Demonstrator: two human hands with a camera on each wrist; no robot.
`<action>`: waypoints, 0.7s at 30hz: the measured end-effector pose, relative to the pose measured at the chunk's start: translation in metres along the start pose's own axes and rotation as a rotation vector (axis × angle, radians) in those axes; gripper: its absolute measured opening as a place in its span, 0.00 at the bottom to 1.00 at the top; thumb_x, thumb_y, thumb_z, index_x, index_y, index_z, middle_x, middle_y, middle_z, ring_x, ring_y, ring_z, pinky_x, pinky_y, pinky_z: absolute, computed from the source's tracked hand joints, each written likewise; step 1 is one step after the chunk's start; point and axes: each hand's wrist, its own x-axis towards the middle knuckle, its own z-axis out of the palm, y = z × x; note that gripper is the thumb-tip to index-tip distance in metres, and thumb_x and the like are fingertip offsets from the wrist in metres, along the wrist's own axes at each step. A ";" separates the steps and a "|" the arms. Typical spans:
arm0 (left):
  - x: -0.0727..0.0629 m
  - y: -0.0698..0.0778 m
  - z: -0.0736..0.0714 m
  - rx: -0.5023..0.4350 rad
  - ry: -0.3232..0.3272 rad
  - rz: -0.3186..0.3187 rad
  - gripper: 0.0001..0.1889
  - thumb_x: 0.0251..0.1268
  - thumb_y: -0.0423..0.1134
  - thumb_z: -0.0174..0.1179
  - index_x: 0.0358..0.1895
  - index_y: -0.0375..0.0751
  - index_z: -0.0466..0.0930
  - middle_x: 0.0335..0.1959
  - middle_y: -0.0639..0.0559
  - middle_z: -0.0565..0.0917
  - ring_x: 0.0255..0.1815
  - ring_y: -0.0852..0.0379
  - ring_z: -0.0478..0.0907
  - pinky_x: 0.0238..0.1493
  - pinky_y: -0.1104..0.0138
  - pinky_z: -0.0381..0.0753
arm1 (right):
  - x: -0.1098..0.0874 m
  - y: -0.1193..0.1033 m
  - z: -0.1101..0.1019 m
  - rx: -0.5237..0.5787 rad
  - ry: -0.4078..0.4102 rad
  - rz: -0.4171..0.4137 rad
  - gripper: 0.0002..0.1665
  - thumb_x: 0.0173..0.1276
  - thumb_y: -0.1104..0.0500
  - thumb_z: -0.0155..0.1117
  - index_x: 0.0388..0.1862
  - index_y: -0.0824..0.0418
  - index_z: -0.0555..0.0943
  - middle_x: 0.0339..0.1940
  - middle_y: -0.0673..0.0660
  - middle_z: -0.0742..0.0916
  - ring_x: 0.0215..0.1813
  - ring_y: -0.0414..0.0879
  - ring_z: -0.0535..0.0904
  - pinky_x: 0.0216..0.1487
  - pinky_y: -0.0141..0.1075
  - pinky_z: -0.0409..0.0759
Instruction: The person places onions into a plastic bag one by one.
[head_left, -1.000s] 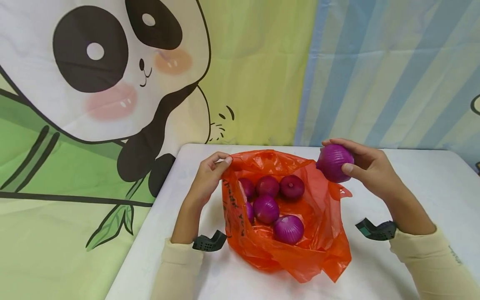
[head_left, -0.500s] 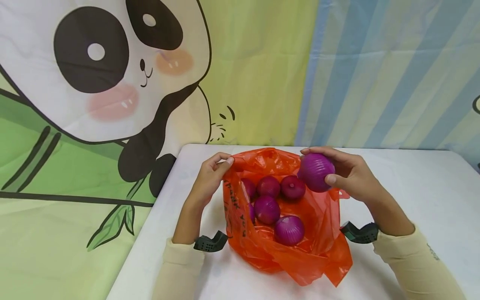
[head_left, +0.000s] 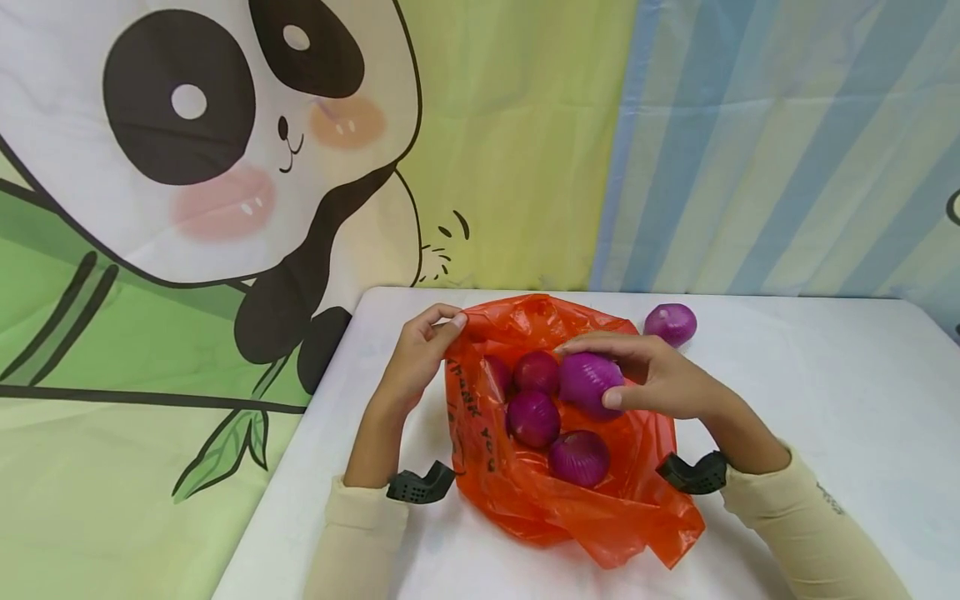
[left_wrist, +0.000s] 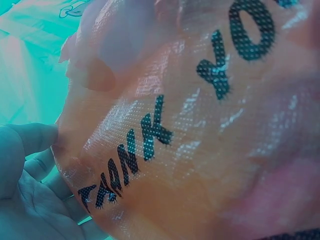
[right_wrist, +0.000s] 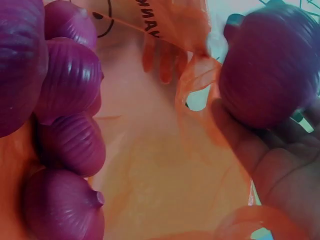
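My left hand (head_left: 422,357) pinches the upper left rim of an orange-red plastic bag (head_left: 480,500) between thumb and fingers. The bag's wall, printed THANK YOU, fills most of the left wrist view. A purple onion (head_left: 589,383) is gripped by my right hand (head_left: 667,379), thumb below and fingers above, inside the bag's open mouth. Several more onions lie in the bag, among them one onion (head_left: 533,418) in the middle and another onion (head_left: 579,457) nearer the front. In the right wrist view the held onion (right_wrist: 272,67) appears at upper right, apart from the stacked onions (right_wrist: 67,82).
One loose onion (head_left: 671,324) lies on the white table (head_left: 840,392), behind the bag's right side. Black wrist cameras (head_left: 693,473) sit at both wrists. A printed panda cloth (head_left: 510,167) hangs behind the table's far edge.
My right hand has carried its onion leftward and down, from beside the bag to within its mouth. The loose onion behind has come into view. My left hand has kept its place.
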 end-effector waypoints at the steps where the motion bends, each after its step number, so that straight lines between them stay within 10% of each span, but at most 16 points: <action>1: 0.000 0.000 0.000 0.000 -0.001 0.001 0.11 0.73 0.40 0.56 0.45 0.34 0.77 0.34 0.39 0.83 0.34 0.52 0.81 0.44 0.61 0.80 | 0.000 0.001 0.001 -0.008 -0.022 0.018 0.31 0.64 0.67 0.66 0.67 0.65 0.71 0.65 0.61 0.75 0.63 0.54 0.73 0.47 0.48 0.81; 21: 0.001 -0.001 -0.002 0.003 -0.009 -0.007 0.11 0.73 0.41 0.55 0.46 0.34 0.77 0.33 0.45 0.84 0.36 0.51 0.81 0.47 0.60 0.80 | 0.011 0.022 0.016 -0.195 -0.069 0.248 0.30 0.65 0.57 0.70 0.65 0.59 0.75 0.60 0.53 0.79 0.55 0.48 0.78 0.48 0.39 0.81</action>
